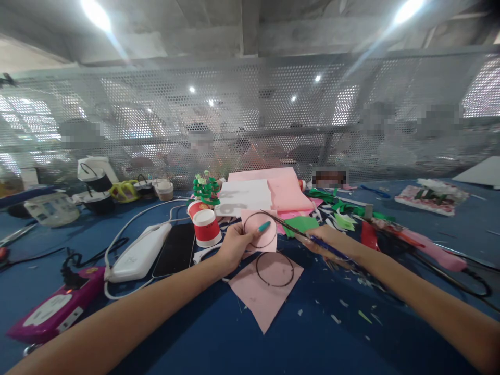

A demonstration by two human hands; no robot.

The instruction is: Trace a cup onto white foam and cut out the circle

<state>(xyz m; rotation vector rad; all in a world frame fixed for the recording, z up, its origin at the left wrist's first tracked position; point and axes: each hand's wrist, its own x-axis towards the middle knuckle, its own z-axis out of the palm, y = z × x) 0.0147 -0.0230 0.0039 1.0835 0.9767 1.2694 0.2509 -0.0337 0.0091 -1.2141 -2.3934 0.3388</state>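
Observation:
My left hand [238, 244] pinches a small pink sheet [261, 232] with a drawn circle on it, thumb on top, holding it just above the blue table. My right hand [326, 245] grips blue-handled scissors [291, 229]; their blades are open and reach left to the sheet's upper right edge. Below the held piece a larger pink sheet [265, 289] with a second drawn circle lies flat on the table.
Left of my hand stand two red-and-white paper cups [206, 227], a black phone [175, 250], a white power bank [138, 253] with cables and a magenta device [54, 310]. Pink and white sheets [269, 192], green scraps [339, 213] and paper bits litter the blue table [312, 338]. A mesh screen stands behind.

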